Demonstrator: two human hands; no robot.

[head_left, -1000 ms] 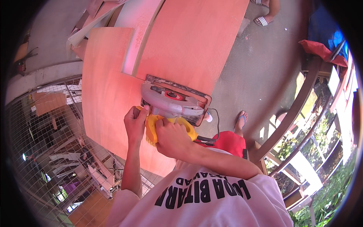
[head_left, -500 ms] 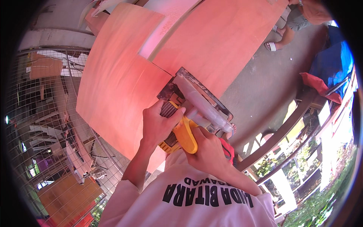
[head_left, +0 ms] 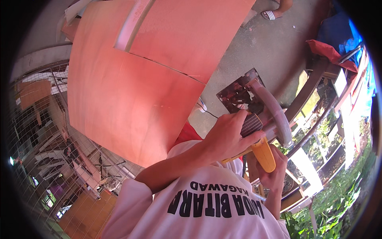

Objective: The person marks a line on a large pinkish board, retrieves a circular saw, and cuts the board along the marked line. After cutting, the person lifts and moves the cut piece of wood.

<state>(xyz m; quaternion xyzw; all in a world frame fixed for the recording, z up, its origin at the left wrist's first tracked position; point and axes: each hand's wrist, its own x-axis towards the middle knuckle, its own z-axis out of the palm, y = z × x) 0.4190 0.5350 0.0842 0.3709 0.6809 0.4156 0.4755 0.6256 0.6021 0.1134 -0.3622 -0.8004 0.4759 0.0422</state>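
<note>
A circular saw (head_left: 274,107) with a yellow handle and a dark metal base plate is held off the right edge of a reddish plywood sheet (head_left: 119,99). My left hand (head_left: 227,133) is wrapped around its ribbed motor housing. Behind it, my right hand (head_left: 275,171) grips the yellow rear handle, its fingers partly hidden. A thin cut line (head_left: 167,67) runs across the plywood from a rectangular notch to the right edge. The saw's blade cannot be made out.
Wire mesh fencing (head_left: 43,123) with stacked scraps behind it lines the left. Another person's sandalled foot (head_left: 271,15) is on the concrete floor (head_left: 227,51) at the far right. A curved railing (head_left: 312,133) and a blue tarp (head_left: 338,32) stand right. A dark cord (head_left: 209,114) hangs near my left hand.
Both hands have carried the saw to the right, off the plywood. The cut line it covered now shows up to the sheet's edge. The view has shifted too.
</note>
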